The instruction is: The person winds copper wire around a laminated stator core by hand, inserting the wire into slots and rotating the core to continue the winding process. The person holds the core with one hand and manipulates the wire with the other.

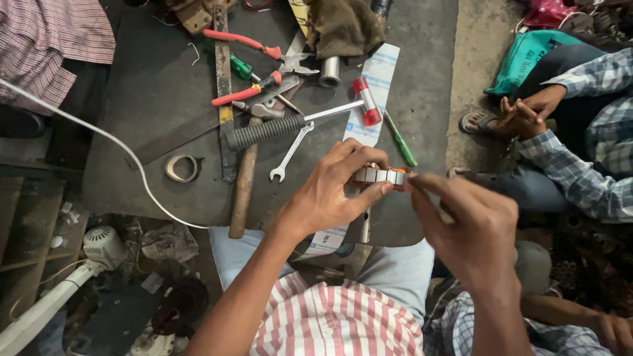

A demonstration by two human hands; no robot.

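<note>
My left hand (336,191) grips a small round metal part with segmented steel sides and copper-orange windings (381,176), held above the dark work board (158,99). Fingers wrap over its top and thumb side. My right hand (471,227) meets it from the right, with fingertips pinched at the part's right edge; whether they hold a thin wire there is too small to tell. Most of the part is hidden by my fingers.
On the board lie a red-headed mallet with ribbed black grip (297,122), a wooden-handled hammer (242,191), a small spanner (290,153), red-handled pliers (254,45), a tape roll (182,167) and a green pencil (399,140). Another person in a checked shirt (580,158) sits at right.
</note>
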